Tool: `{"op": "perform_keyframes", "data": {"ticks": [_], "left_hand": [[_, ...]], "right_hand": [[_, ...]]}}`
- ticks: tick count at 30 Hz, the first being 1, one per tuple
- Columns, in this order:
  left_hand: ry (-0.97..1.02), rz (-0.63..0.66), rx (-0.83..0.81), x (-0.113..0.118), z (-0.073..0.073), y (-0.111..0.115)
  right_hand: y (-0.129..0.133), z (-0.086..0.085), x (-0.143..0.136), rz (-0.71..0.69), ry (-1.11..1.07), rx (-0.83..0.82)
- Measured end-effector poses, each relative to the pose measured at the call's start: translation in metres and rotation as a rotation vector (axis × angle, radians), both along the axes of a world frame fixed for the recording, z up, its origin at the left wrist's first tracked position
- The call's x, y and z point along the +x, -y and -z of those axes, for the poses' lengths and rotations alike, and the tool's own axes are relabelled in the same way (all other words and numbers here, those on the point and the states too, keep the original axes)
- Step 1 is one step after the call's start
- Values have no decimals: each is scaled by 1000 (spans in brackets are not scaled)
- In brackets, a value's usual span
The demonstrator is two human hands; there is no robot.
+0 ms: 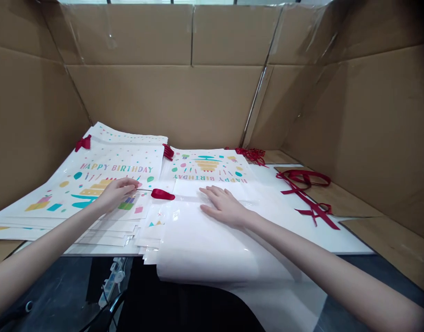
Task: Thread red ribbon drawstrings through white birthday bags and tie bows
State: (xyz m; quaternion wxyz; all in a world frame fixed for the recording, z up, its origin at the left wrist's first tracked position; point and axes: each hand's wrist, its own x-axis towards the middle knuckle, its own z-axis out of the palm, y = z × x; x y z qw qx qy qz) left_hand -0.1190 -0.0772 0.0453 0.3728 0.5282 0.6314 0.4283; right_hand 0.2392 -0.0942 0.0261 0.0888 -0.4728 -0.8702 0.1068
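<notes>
My left hand point(119, 192) is above the left pile of printed sheets, fingers pinched on the thin end of a red ribbon point(163, 194). From the fingertips the ribbon runs right to a wider, folded part at the left edge of a blank white sheet point(212, 244). Whether it passes through the sheet cannot be made out. My right hand point(227, 206) lies flat with fingers spread on that sheet, which curls over the table's front edge. Under it shows an upside-down "Happy Birthday" sheet point(207, 167).
Stacked "Happy Birthday" sheets point(111, 157) with red bows point(83, 143) cover the left side. A red ribbon tangle point(253, 155) lies at the back, and loose red ribbons point(307, 196) lie at right. Cardboard walls point(163, 101) enclose the white table point(336, 240). A power strip point(111, 281) is below.
</notes>
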Motion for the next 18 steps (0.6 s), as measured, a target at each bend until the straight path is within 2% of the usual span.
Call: {"op": "perform_keyframes", "data": {"ticks": [3,7,11,15,18], "left_hand": [[49,24,-12,7,-3,5],[-128,42,60,25,2,7],[-204,97,146,62,11,8],[-266,246,213,109,14,18],[-350,324,274,126,14,28]], "right_hand": [[0,8,-2,15,27,36],[-1,15,-4,20,34,95],[-3,17,-5,35,36,81],[-2,19,-8,46,21,96],[0,20,-12,65,4,122]]}}
